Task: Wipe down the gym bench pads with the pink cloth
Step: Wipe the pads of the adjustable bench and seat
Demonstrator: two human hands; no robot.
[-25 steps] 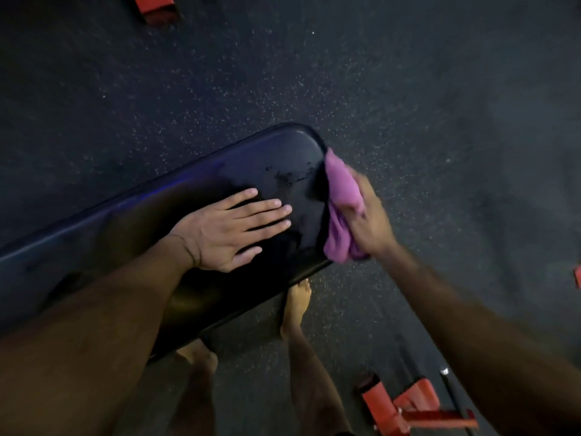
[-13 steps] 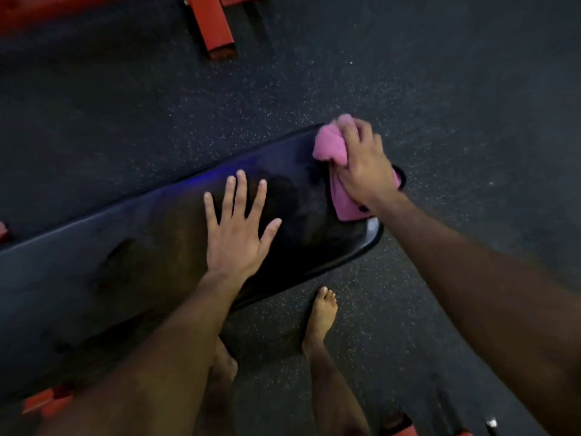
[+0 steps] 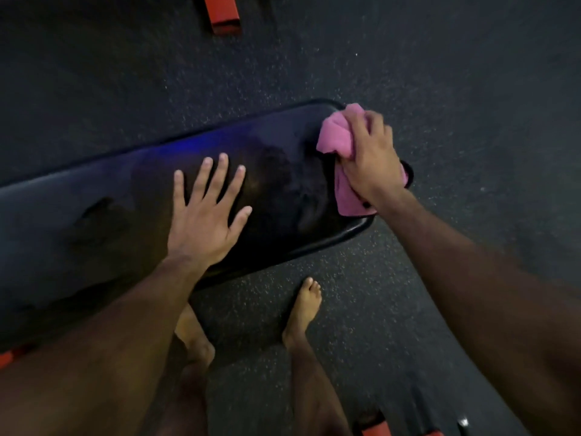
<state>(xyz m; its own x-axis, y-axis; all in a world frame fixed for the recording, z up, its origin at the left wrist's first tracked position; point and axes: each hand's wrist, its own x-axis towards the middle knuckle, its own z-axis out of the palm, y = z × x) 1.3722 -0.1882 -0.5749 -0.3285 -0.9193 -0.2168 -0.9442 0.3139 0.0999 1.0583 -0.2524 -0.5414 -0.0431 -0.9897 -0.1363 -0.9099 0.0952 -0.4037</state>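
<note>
A long glossy black bench pad (image 3: 94,215) runs from the left edge to its rounded end at centre right. My left hand (image 3: 206,215) lies flat on the pad's middle, fingers spread and straight. My right hand (image 3: 372,155) grips a bunched pink cloth (image 3: 338,136) and presses it on the pad's right end. Part of the cloth trails under my wrist toward the pad's near corner. Dull smeared patches show on the pad between my hands.
Dark speckled rubber floor (image 3: 471,89) surrounds the bench. An orange-red frame bar (image 3: 221,14) lies at the top. More orange parts sit at the bottom right (image 3: 377,431) and the left edge (image 3: 9,357). My bare feet (image 3: 303,309) stand just below the pad.
My right hand carried the cloth from the pad's end face up onto its top surface. My left hand turned from lying sideways to pointing away, fingers spread. The view shifted slightly.
</note>
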